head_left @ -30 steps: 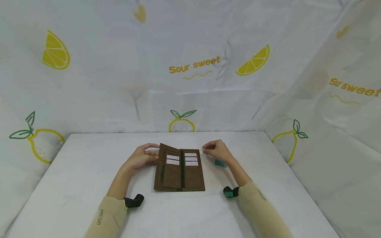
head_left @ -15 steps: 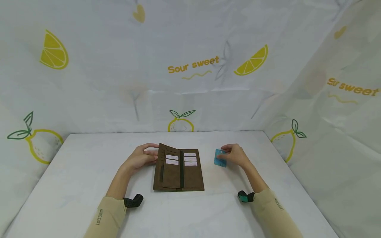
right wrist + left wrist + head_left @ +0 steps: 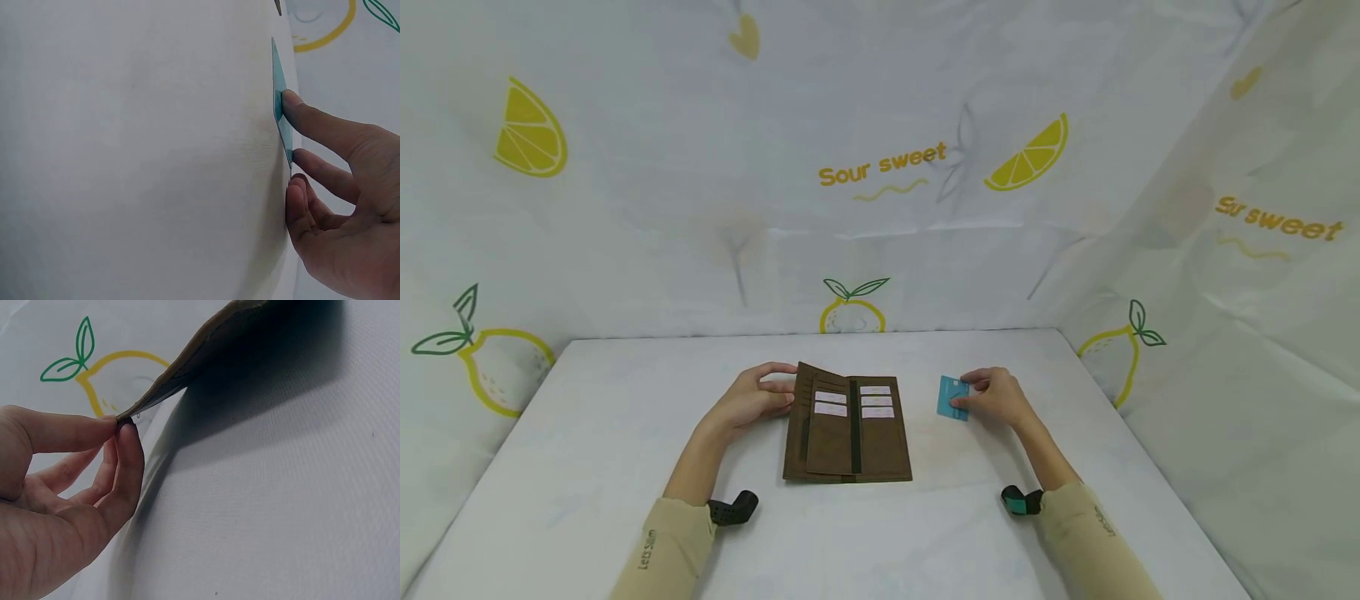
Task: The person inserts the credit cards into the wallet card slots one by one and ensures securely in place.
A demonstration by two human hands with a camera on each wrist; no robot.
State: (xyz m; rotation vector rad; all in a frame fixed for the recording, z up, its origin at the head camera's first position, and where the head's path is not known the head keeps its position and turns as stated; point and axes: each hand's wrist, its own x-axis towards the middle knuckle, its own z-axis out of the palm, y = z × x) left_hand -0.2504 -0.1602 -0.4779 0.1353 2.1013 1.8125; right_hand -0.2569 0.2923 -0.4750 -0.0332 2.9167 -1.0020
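A brown long wallet (image 3: 884, 454) lies unfolded on the white table, with white card inserts in its slots. My left hand (image 3: 755, 400) pinches the wallet's raised left edge; in the left wrist view, thumb and fingertip meet at the corner of the wallet flap (image 3: 206, 347). To the wallet's right is a light-blue card (image 3: 951, 392). My right hand (image 3: 996, 393) holds this card by its right side. The right wrist view shows the thumb against the face of the card (image 3: 279, 75) and another finger at its near edge, close over the table.
The white table (image 3: 880, 550) ends at a back edge against a white cloth backdrop (image 3: 700, 167) printed with lemons. More cloth (image 3: 1262, 333) rises along the right side. Each wrist wears a black camera mount, the left one (image 3: 733, 508) standing near the wallet's front corner.
My right hand has moved right from beside the wallet to the blue card and taken it between thumb and finger. The left hand stays on the wallet's edge.
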